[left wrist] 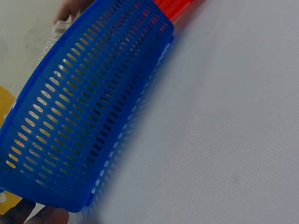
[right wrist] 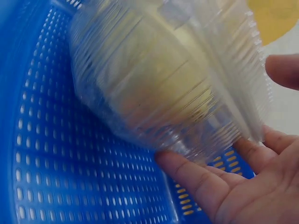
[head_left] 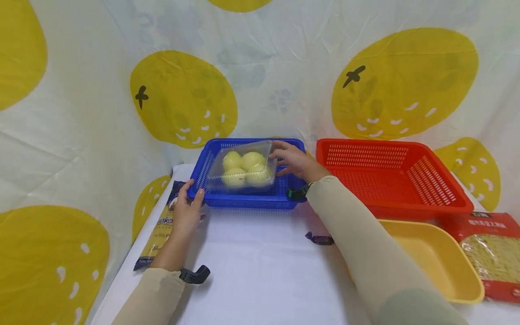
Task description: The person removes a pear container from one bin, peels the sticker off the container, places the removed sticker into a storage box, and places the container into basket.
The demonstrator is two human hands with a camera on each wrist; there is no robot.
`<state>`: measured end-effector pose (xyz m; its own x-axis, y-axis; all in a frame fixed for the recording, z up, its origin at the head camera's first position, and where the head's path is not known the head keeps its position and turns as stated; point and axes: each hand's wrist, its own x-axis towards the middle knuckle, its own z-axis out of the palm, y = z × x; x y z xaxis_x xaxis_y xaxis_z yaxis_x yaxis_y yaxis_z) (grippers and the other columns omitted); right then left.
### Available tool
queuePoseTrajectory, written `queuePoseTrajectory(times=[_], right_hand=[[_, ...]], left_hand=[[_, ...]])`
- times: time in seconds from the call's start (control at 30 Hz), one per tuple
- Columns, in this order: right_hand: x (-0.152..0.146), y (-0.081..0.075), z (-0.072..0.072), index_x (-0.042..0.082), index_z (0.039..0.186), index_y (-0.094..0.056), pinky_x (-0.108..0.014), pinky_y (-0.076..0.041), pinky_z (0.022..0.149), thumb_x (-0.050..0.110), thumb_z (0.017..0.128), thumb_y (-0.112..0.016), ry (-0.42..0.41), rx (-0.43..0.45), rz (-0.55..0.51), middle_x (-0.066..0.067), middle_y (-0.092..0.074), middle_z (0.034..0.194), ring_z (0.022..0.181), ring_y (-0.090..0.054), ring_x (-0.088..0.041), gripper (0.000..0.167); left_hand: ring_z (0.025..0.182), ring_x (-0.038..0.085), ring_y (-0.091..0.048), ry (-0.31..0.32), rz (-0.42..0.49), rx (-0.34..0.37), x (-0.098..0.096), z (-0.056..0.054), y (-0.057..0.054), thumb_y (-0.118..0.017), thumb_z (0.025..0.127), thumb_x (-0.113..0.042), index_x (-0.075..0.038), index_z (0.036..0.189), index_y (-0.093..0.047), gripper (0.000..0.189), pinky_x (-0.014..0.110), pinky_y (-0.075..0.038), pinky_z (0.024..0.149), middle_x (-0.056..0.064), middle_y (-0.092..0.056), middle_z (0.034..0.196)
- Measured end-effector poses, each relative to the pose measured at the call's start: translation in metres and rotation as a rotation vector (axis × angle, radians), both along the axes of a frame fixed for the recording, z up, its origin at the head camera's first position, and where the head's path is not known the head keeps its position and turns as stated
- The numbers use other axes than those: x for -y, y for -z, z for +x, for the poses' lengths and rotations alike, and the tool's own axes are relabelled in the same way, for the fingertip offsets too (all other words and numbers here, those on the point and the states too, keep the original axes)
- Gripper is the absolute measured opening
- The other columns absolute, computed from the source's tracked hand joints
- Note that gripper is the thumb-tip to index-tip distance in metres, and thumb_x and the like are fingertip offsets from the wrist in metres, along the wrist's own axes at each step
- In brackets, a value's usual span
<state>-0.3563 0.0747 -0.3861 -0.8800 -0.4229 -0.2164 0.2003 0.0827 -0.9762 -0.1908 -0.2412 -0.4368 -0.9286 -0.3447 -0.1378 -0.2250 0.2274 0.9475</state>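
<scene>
A blue slotted plastic basket (head_left: 252,201) stands at the back of the table. In it lies a clear plastic clamshell box (head_left: 215,178), tilted, with several round pale yellow-green fruits (head_left: 253,161) inside. My right hand (head_left: 294,160) grips the box's right end; in the right wrist view its fingers (right wrist: 196,179) reach under the ribbed wall and the thumb is at the lid edge. At the basket's front left corner, my left hand (head_left: 188,212) holds the rim between thumb and fingers. Only some of its fingertips (left wrist: 49,215) show in the left wrist view.
Right of the blue basket is a red basket (head_left: 406,210), with a yellow basin (head_left: 426,257) in front and a red food packet (head_left: 491,253) beside it. A purple-wrapped sweet (head_left: 319,239) lies near my right forearm. A pasta packet (head_left: 160,232) lies under my left arm.
</scene>
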Motion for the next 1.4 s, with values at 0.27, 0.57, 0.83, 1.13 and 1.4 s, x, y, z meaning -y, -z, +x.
queuePoseTrajectory(times=[0.27, 0.57, 0.83, 1.13, 1.4], right_hand=[[0.0034, 0.0051, -0.0019, 0.019, 0.172, -0.019, -0.069, -0.044, 0.112, 0.007, 0.098, -0.064, -0.029, 0.002, -0.021, -0.012, -0.03, 0.172, 0.153, -0.035, -0.046, 0.088], [0.0077, 0.0032, -0.0044, 0.017, 0.171, -0.024, -0.068, -0.046, 0.111, 0.009, 0.103, -0.067, -0.01, -0.035, -0.052, -0.006, -0.019, 0.178, 0.154, -0.034, -0.044, 0.081], [0.009, 0.0072, -0.005, 0.02, 0.171, -0.025, -0.067, -0.042, 0.115, 0.013, 0.104, -0.064, -0.039, -0.034, -0.023, -0.003, -0.019, 0.178, 0.155, -0.033, -0.043, 0.078], [0.0072, 0.0092, -0.0046, 0.023, 0.172, -0.022, -0.067, -0.04, 0.116, 0.01, 0.104, -0.062, -0.042, -0.047, -0.027, -0.008, -0.017, 0.178, 0.156, -0.029, -0.045, 0.08], [0.0077, 0.0092, -0.001, 0.021, 0.173, -0.015, -0.068, -0.036, 0.119, 0.008, 0.108, -0.058, -0.065, -0.044, -0.011, -0.005, -0.009, 0.18, 0.159, -0.023, -0.044, 0.079]], left_hand=[[0.142, 0.035, -0.054, -0.006, -0.007, -0.002, 0.0001, 0.0, 0.0002, -0.048, 0.113, -0.048, -0.044, 0.168, -0.026, 0.059, 0.052, -0.059, 0.098, 0.006, -0.035, 0.172], [0.142, 0.035, -0.054, 0.003, -0.02, -0.007, 0.0028, -0.0001, -0.0018, -0.048, 0.113, -0.049, -0.044, 0.168, -0.026, 0.059, 0.053, -0.059, 0.098, 0.007, -0.035, 0.172], [0.144, 0.038, -0.052, 0.026, -0.005, -0.001, 0.0039, 0.0006, -0.0014, -0.047, 0.113, -0.049, -0.043, 0.169, -0.023, 0.061, 0.054, -0.059, 0.098, 0.011, -0.031, 0.173], [0.143, 0.038, -0.054, 0.028, 0.007, -0.021, 0.0012, 0.0012, 0.0, -0.047, 0.113, -0.05, -0.043, 0.169, -0.024, 0.061, 0.054, -0.059, 0.097, 0.01, -0.031, 0.173], [0.144, 0.039, -0.053, 0.038, -0.002, -0.02, 0.0023, 0.0037, -0.0014, -0.046, 0.113, -0.051, -0.042, 0.169, -0.023, 0.061, 0.055, -0.059, 0.098, 0.012, -0.033, 0.172]])
